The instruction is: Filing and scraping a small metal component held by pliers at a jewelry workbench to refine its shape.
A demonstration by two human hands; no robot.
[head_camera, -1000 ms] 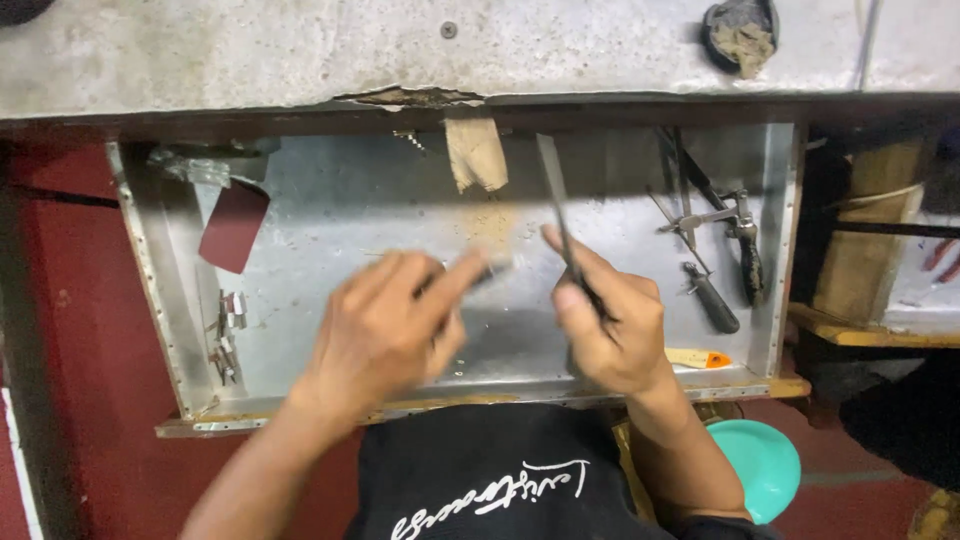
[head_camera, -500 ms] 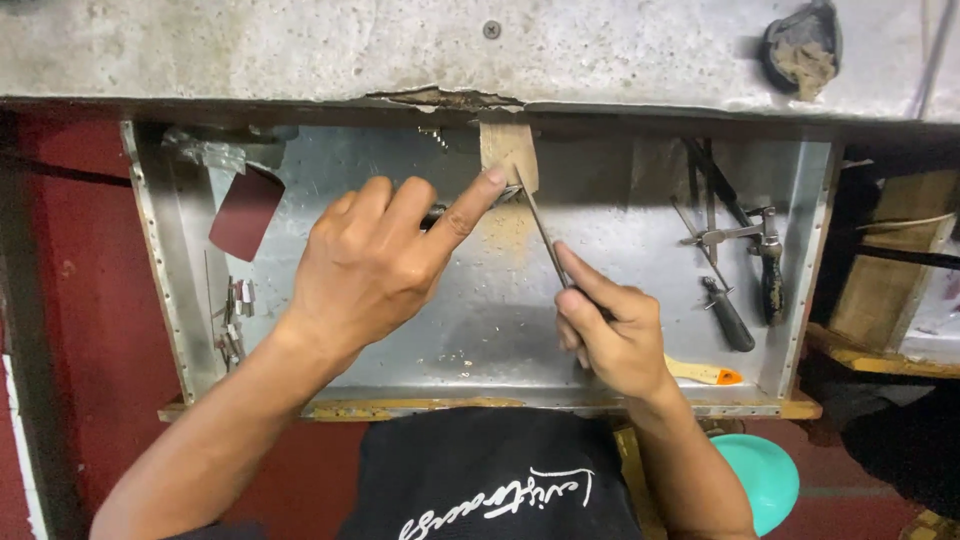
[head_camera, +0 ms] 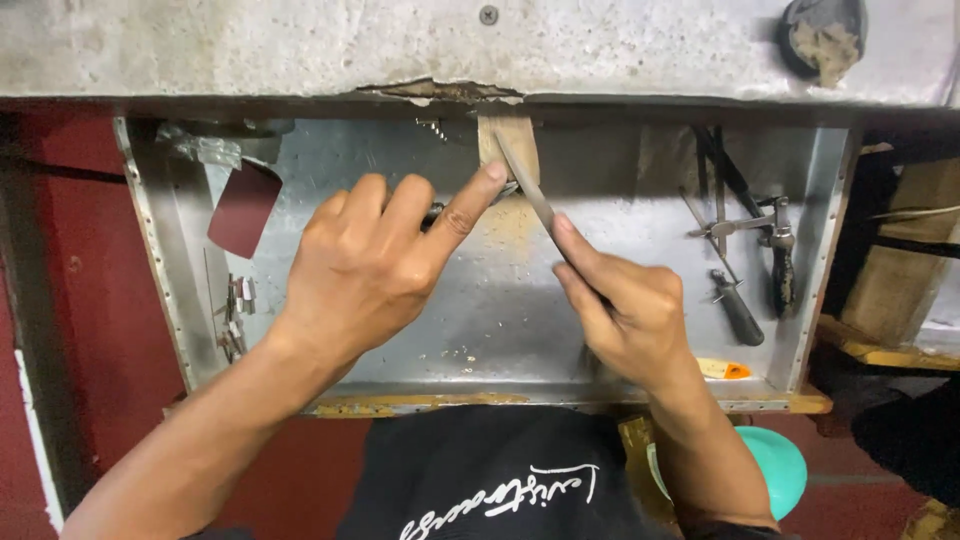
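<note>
My right hand [head_camera: 625, 315] grips a long flat metal file [head_camera: 530, 190], its tip reaching up to a small wooden peg [head_camera: 507, 140] that juts from the front edge of the grey workbench [head_camera: 300, 45]. My left hand [head_camera: 380, 260] is stretched forward, index finger extended, pinching a small dark metal piece [head_camera: 440, 212] against the peg right beside the file. Most of that piece is hidden by my fingers. Both hands work above a shallow metal tray [head_camera: 500, 330].
In the tray lie a dark red sheet [head_camera: 243, 208] and small metal clips [head_camera: 237, 300] at left, and pliers and hand tools [head_camera: 745, 255] at right, plus an orange-tipped item [head_camera: 722, 369]. A dark lump sits on the bench top [head_camera: 822, 35]. A teal dish [head_camera: 780, 470] is below.
Both hands moved up from the tray's middle to the wooden peg. The file tip went from pointing up freely to resting at the peg, with my left index finger extended beside it.
</note>
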